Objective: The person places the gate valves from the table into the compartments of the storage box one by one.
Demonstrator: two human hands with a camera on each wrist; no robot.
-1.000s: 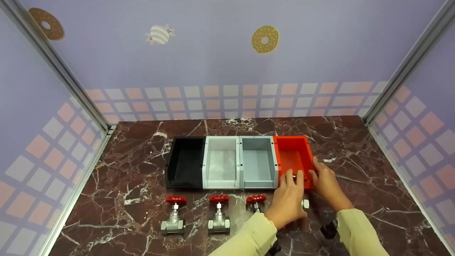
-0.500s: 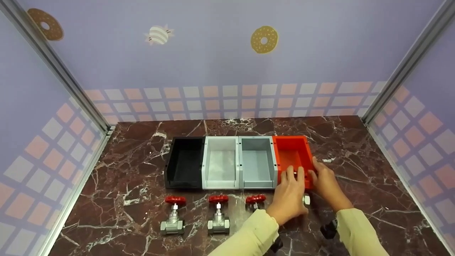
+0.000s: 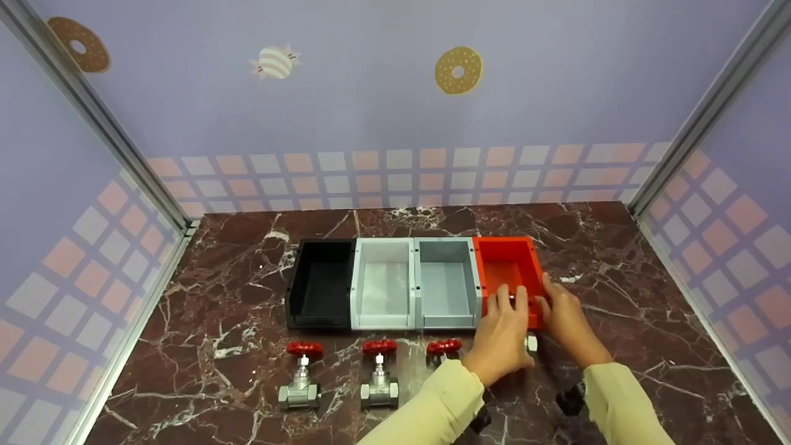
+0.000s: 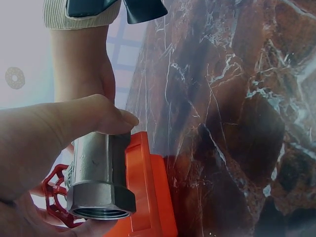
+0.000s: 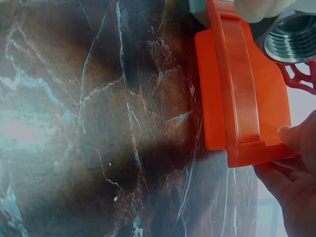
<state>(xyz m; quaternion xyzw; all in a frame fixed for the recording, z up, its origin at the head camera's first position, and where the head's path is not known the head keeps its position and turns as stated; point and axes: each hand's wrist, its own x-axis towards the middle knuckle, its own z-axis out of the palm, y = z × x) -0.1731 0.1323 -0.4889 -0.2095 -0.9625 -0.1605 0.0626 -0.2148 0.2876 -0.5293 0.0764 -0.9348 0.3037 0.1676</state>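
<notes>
Dark red marbled table (image 3: 618, 290) is sitting inside lilac walls (image 3: 371, 117); left hand (image 3: 502, 343) is gripping a valve (image 4: 101, 163) just at the front edge of the red bin (image 3: 505, 248); right hand (image 3: 565, 312) is pinching that bin's right side; valve's wheel (image 4: 58, 190) is pointing away from the person, over the bin's opening; long axis, body to wheel, is running roughly front to back, exact tilt unclear; bore (image 4: 101, 213) is lying crosswise, left to right; grey bin (image 3: 446, 284) is butting against the red one's left; table is extending rightward, side wall standing well apart; other three valves (image 3: 380, 392) are lining up leftward.
</notes>
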